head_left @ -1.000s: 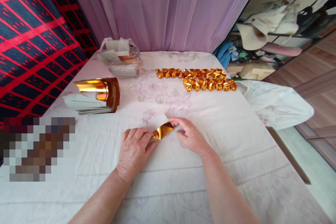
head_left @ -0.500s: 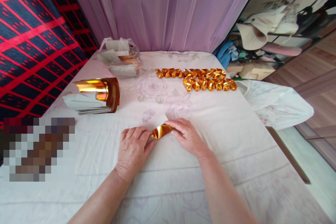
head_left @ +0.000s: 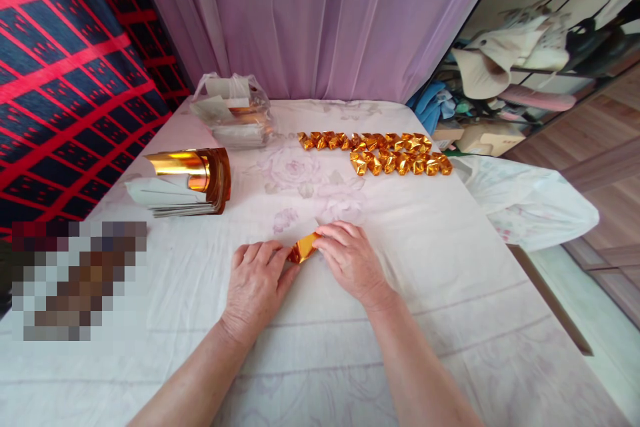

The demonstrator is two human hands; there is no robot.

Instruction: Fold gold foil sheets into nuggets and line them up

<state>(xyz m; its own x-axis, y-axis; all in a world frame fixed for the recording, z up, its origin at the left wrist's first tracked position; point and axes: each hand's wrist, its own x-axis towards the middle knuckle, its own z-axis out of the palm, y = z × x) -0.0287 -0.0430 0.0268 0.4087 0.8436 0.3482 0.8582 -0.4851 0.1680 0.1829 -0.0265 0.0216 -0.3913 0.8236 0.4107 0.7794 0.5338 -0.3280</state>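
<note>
Between my two hands is a partly folded piece of gold foil paper (head_left: 306, 247), low over the cloth-covered table (head_left: 320, 340). My left hand (head_left: 257, 280) pinches its left end between thumb and fingers. At its right end, my right hand (head_left: 351, 259) has its fingers closed on the foil and covers that part. A pale corner of paper shows just behind the right fingertips. Farther back lie two rows of folded gold foil pieces (head_left: 400, 163). To the left rests a stack of gold foil sheets with pale backs (head_left: 175, 193).
A clear plastic bag (head_left: 235, 113) with more paper sheets stands at the back left. A purple curtain (head_left: 320, 20) hangs behind the table. On the right are a white plastic bag (head_left: 540, 200) and shelves with hats (head_left: 485, 70). A blurred patch covers the left edge.
My right hand has moved slightly left, and the right end of the foil is now folded in, so the piece looks shorter. My left hand keeps its hold.
</note>
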